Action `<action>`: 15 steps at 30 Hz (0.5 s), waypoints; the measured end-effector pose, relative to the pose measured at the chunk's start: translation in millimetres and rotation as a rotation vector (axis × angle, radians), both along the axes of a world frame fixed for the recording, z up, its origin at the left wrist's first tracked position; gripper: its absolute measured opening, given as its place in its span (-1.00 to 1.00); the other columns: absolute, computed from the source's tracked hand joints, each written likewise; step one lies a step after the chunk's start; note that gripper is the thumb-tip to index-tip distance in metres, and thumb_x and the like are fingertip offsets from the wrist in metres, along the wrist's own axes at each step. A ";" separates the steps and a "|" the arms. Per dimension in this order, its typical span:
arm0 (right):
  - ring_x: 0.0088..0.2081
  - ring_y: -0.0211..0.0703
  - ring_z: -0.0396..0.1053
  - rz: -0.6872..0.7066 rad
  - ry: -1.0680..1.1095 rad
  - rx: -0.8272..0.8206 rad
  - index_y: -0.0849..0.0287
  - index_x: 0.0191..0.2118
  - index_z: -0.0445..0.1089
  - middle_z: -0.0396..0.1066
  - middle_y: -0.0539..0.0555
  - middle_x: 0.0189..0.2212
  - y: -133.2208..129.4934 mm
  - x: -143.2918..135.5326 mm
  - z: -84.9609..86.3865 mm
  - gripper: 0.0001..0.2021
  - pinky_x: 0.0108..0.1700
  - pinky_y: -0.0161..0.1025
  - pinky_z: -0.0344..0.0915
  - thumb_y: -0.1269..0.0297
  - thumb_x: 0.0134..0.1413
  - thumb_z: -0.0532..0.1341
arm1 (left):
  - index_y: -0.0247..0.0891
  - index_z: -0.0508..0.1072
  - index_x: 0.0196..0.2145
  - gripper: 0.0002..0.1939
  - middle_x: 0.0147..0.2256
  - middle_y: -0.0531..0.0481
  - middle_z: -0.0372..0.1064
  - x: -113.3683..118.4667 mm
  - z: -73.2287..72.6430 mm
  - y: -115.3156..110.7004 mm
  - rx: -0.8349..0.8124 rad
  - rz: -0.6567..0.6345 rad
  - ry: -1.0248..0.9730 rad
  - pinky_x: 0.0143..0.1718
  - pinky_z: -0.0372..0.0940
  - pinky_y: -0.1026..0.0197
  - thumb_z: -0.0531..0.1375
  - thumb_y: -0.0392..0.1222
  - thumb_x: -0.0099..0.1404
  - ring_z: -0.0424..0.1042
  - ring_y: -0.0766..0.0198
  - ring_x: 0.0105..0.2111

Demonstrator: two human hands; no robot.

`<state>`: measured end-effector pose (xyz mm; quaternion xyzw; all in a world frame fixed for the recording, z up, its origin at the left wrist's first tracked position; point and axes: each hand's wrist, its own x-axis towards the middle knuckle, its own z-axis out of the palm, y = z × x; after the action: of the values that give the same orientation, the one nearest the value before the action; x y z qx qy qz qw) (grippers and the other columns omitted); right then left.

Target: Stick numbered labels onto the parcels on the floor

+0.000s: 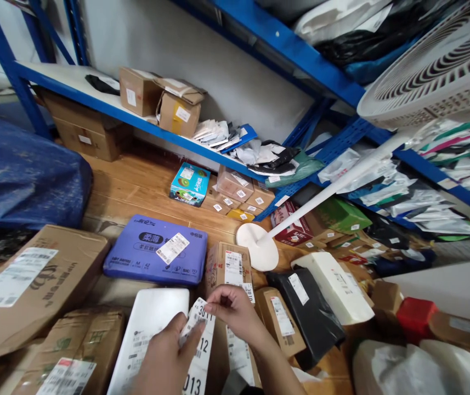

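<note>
I see the strip of numbered labels at bottom centre, held between the left hand's thumb and fingers, while the right hand pinches its top corner. Parcels crowd around: a white package at lower left, a purple pack beyond it. A white fan leans across the upper right.

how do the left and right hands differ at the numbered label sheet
The left hand lays its thumb across the numbered label sheet, while the right hand has its fingertips at the sheet's upper right corner. The left hand sits lower in view than the right hand. Both meet the same sheet.
</note>
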<state>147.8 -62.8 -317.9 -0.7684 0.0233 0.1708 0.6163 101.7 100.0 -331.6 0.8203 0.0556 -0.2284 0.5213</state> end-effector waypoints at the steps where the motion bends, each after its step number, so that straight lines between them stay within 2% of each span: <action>1: -0.55 -0.32 0.22 0.010 0.000 0.008 0.20 -0.53 0.44 0.35 -0.05 -0.62 1.6 6.1 -10.4 -0.72 -0.45 -0.35 0.17 0.08 -0.24 0.41 | -0.17 0.28 -0.41 -0.71 -0.51 -0.03 0.43 3.8 0.4 0.4 0.059 -0.050 -0.005 -0.33 0.24 0.17 -0.05 0.05 0.28 0.43 0.12 -0.43; 5: -0.49 -0.22 0.35 0.079 -0.095 -0.052 0.17 -0.53 0.46 0.45 0.00 -0.56 21.0 34.6 -61.0 -0.71 -0.38 -0.28 0.28 0.02 -0.17 0.33 | -0.27 0.35 -0.14 -0.67 -0.29 -0.30 0.53 20.7 10.5 8.1 0.333 -0.198 0.008 -0.23 0.27 -0.03 -0.13 -0.14 0.34 0.51 -0.13 -0.24; 7: -0.40 -0.17 0.40 0.059 -0.149 -0.138 0.17 -0.50 0.46 0.49 0.03 -0.48 29.0 49.6 -85.3 -0.77 -0.29 -0.26 0.32 0.10 -0.06 0.26 | -0.32 0.35 -0.14 -0.64 -0.29 -0.36 0.52 26.0 16.6 13.1 0.417 -0.207 0.004 -0.23 0.28 -0.07 -0.16 -0.15 0.36 0.50 -0.19 -0.23; 9: -0.33 -0.14 0.41 -0.021 -0.200 -0.272 0.18 -0.39 0.44 0.50 0.07 -0.39 28.1 62.3 -104.7 -0.77 -0.24 -0.24 0.33 0.21 0.11 0.09 | -0.33 0.37 -0.18 -0.64 -0.29 -0.38 0.52 26.5 19.2 15.9 0.424 -0.203 0.008 -0.22 0.29 -0.07 -0.14 -0.10 0.36 0.50 -0.20 -0.21; 11: -0.31 -0.14 0.41 -0.078 -0.241 -0.421 0.20 -0.29 0.40 0.49 0.11 -0.35 18.7 69.7 -117.7 -0.72 -0.24 -0.22 0.34 0.30 0.20 -0.05 | -0.31 0.38 -0.19 -0.64 -0.28 -0.37 0.53 21.8 17.3 16.3 0.388 -0.228 0.028 -0.18 0.29 -0.08 -0.10 -0.07 0.34 0.50 -0.21 -0.19; 12: -0.32 -0.13 0.41 -0.067 -0.262 -0.491 0.20 -0.27 0.39 0.48 0.11 -0.35 12.3 70.7 -121.9 -0.72 -0.23 -0.21 0.33 0.34 0.21 -0.06 | -0.31 0.38 -0.18 -0.63 -0.27 -0.37 0.53 18.0 15.3 15.8 0.376 -0.240 0.033 -0.18 0.29 -0.09 -0.11 -0.06 0.34 0.49 -0.21 -0.18; 15: -0.25 -0.07 0.39 0.095 -0.340 -0.679 0.18 -0.37 0.40 0.47 0.11 -0.37 -5.0 64.9 -129.0 -0.84 -0.13 -0.16 0.30 0.44 0.13 0.09 | -0.25 0.38 -0.16 -0.60 -0.29 -0.32 0.54 4.8 8.4 14.6 0.318 -0.244 0.005 -0.17 0.29 -0.07 -0.15 -0.03 0.34 0.50 -0.18 -0.18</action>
<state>212.7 -67.9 -446.9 -0.9465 -0.0598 0.0518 0.3129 106.4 114.6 -323.2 0.8924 -0.0079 -0.2802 0.3537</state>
